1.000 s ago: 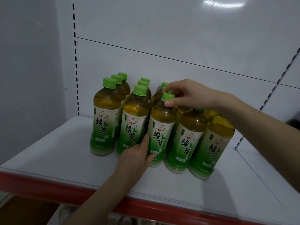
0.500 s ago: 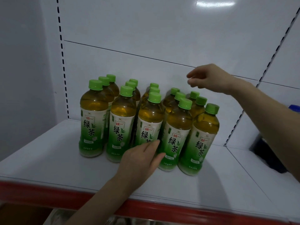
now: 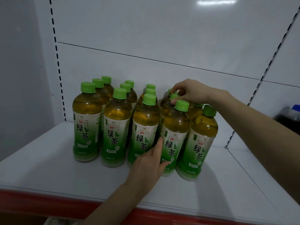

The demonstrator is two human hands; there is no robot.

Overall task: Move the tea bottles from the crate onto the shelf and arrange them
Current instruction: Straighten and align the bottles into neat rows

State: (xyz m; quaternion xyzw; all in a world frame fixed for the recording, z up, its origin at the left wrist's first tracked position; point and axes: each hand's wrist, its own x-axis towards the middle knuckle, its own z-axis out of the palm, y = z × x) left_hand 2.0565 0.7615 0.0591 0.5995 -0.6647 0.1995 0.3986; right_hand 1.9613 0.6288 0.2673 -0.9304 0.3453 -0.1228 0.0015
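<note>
The tea bottles [image 3: 146,124] stand upright on the white shelf [image 3: 48,168] in five short rows running from front to back, packed closely, nearer the shelf's back edge and left side than its front edge, which carries a red strip [image 3: 32,202]. The hands are apart, one low and one high. The left hand [image 3: 149,164] comes up over the front edge and rests against the front bottle [image 3: 176,127] of the fourth row from the left, its forefinger straight along the label's left side, in the gap to the neighbouring row, its thumb laid across the lower label. The right hand [image 3: 191,91] reaches in from the right side above the caps, fingers curled, pinching the green cap [image 3: 174,96] of the second bottle [image 3: 165,108] in that same row, directly behind the front one. Past the shelf's right edge, in the next bay, sits a dark container [image 3: 290,116], too blurred to make out
</note>
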